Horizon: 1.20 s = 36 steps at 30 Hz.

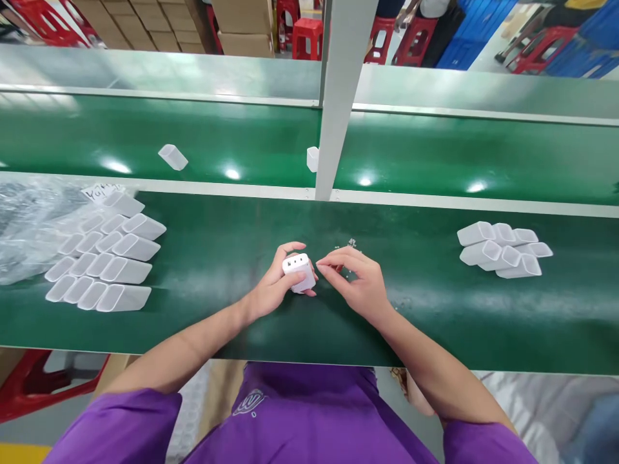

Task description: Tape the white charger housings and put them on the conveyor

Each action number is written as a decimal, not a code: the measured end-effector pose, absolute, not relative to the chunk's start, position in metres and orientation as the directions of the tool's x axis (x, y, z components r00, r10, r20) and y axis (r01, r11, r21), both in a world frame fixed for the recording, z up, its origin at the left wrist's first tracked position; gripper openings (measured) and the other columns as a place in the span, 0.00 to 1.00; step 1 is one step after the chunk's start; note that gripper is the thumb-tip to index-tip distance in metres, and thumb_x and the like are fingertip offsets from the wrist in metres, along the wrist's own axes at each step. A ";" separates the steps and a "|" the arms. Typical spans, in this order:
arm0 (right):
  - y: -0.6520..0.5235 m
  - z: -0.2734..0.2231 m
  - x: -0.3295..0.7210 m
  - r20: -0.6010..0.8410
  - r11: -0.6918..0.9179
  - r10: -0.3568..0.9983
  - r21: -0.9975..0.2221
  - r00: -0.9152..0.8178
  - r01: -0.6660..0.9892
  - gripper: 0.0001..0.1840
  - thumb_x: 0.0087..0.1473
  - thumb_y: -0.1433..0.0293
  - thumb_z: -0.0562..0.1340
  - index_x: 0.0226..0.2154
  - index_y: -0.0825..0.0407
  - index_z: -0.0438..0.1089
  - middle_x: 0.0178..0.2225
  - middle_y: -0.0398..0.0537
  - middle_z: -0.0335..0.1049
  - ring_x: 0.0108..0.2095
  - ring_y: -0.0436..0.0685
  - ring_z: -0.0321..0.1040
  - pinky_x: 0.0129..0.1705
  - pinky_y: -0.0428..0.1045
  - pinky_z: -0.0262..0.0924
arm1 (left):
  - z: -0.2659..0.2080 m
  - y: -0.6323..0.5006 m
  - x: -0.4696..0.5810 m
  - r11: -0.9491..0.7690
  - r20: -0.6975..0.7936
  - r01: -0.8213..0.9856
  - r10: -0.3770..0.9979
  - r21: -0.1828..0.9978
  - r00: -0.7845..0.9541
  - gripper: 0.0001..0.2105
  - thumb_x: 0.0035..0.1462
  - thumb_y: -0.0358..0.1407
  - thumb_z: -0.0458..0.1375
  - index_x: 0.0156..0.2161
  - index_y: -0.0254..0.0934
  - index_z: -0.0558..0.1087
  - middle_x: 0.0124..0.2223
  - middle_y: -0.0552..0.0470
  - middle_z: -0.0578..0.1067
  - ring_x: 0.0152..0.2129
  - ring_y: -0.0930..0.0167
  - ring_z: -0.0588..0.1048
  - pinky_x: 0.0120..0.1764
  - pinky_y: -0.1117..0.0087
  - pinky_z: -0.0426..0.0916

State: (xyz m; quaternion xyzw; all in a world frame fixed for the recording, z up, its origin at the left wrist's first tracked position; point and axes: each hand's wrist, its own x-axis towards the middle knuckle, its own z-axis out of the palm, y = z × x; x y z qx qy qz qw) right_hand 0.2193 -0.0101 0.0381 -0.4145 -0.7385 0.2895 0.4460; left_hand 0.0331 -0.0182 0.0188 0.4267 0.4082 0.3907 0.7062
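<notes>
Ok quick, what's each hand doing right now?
Left hand: closed around a white casing with port openings.
Right hand: fingertips pinched closed beside it; can't tell whether they grip something tiny.

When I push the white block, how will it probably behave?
The block seems stiff: the left hand leaves no visible dent. Its flat sides should keep it from rolling, though its smooth-looking surface may let it slide.
</notes>
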 end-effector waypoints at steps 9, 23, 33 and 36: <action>-0.016 0.040 0.213 0.511 0.538 0.841 -0.763 -0.176 0.359 0.06 0.58 0.74 0.62 0.32 0.50 0.75 0.32 0.43 0.75 0.31 0.49 0.71 0.30 0.45 0.67 | 0.024 -0.024 0.034 0.155 -0.164 0.054 0.927 0.986 0.336 0.21 0.55 0.45 0.60 0.51 0.40 0.69 0.45 0.49 0.74 0.37 0.68 0.73 0.39 0.70 0.71; -0.020 0.032 0.210 0.631 0.626 0.758 -0.629 -0.167 0.461 0.05 0.56 0.76 0.63 0.32 0.51 0.74 0.30 0.45 0.75 0.29 0.49 0.72 0.31 0.44 0.69 | 0.021 -0.029 0.034 -0.075 -0.013 0.306 0.961 0.949 0.276 0.25 0.55 0.47 0.60 0.56 0.40 0.67 0.56 0.47 0.74 0.49 0.64 0.75 0.45 0.69 0.74; -0.026 0.018 0.202 0.729 0.734 0.633 -0.460 -0.259 0.499 0.15 0.56 0.81 0.60 0.46 0.54 0.72 0.37 0.51 0.74 0.37 0.53 0.74 0.38 0.45 0.71 | 0.019 -0.029 0.030 -0.317 0.209 0.523 0.944 0.791 0.255 0.21 0.62 0.45 0.54 0.57 0.39 0.63 0.54 0.47 0.75 0.41 0.70 0.79 0.39 0.74 0.73; -0.024 0.021 0.203 0.685 0.709 0.690 -0.576 -0.233 0.406 0.16 0.57 0.80 0.60 0.46 0.52 0.72 0.37 0.49 0.73 0.37 0.51 0.72 0.38 0.46 0.71 | 0.022 -0.027 0.028 -0.341 0.220 0.545 0.935 0.766 0.276 0.20 0.63 0.45 0.52 0.57 0.39 0.62 0.54 0.47 0.75 0.39 0.70 0.79 0.38 0.74 0.73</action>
